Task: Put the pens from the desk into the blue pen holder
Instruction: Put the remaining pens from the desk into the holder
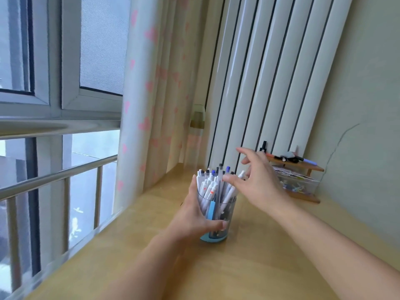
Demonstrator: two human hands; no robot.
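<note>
The blue pen holder (218,232), a see-through cup with a blue base, stands on the wooden desk (249,267). It is packed with several white pens (211,185) standing upright, caps up. My left hand (194,215) wraps around the holder's left side, thumb across its front. My right hand (257,180) hovers just right of the pen tops with fingers spread. Its thumb tip touches the pens and nothing is in its grasp.
A small wooden shelf (303,169) with pens on top and a clear box of clips below stands against the wall at right. White radiator columns (270,83) rise behind the holder. A heart-print curtain (155,105) and window railing (58,174) lie left.
</note>
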